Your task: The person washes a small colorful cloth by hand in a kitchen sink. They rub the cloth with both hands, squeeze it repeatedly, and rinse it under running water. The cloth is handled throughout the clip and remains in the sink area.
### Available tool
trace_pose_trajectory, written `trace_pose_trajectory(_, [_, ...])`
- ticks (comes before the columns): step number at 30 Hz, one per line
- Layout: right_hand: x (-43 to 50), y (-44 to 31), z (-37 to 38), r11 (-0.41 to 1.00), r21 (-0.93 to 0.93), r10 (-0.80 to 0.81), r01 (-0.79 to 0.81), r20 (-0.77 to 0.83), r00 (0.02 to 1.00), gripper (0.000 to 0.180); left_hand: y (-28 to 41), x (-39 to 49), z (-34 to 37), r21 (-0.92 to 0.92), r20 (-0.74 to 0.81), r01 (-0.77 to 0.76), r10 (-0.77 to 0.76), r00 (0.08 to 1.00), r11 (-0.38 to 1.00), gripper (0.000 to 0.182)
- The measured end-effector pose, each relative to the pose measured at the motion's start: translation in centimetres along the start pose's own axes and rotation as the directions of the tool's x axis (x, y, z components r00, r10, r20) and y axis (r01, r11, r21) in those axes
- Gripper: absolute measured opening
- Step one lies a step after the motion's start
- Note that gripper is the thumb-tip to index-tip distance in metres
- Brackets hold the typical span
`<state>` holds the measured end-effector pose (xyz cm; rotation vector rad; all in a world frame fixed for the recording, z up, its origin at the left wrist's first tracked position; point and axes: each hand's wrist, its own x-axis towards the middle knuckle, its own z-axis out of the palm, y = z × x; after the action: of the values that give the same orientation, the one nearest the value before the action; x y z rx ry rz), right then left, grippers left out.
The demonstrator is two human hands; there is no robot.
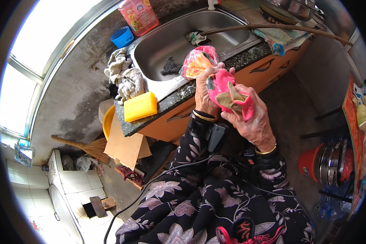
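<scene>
Wet, bunched patterned cloth in pink, orange and white is gripped in my left hand over the sink's front edge. My right hand holds a bright pink part with a beige patch, which my left fingers also touch; whether both parts are one cloth cannot be told. The stainless steel sink lies in front of me, with a dark scouring pad in its basin. A yellow bar of soap rests on the counter corner, beside crumpled grey-white cloths.
A long wooden stick crosses the sink's right end. Behind the sink's left end stand a blue bowl and a pink liquid jug. A straw broom and cardboard are below left; a red bucket is right.
</scene>
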<state>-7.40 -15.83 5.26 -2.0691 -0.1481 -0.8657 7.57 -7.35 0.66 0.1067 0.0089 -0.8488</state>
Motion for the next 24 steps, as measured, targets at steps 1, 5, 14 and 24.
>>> trace_pose_trajectory(1, [0.4, -0.1, 0.4, 0.992, -0.054, -0.12, 0.118, -0.035, 0.992, 0.058, -0.4, 0.0, -0.5, 0.075, 0.002, -0.023, 0.023, 1.0, 0.997, 0.025])
trace_pose_trajectory(5, [3.8, 1.9, 1.4, 0.983, -0.183, -0.037, -0.01, -0.251, 0.967, 0.06, -3.4, 0.6, -1.0, 0.261, -0.009, -0.213, 0.223, 0.975, 0.942, 0.024])
trace_pose_trajectory(14, [3.3, 1.3, 4.8, 0.928, -0.23, -0.335, 0.292, -0.18, 0.925, 0.052, -0.7, -2.9, -0.4, 0.667, 0.295, -0.469, 0.373, 0.88, 0.579, 0.034])
trace_pose_trajectory(24, [4.0, 3.2, 5.9, 0.957, -0.164, -0.259, 0.24, -0.101, 0.961, 0.058, 0.6, -2.6, -2.2, 0.5, 0.351, -0.362, 0.198, 0.915, 0.787, 0.052])
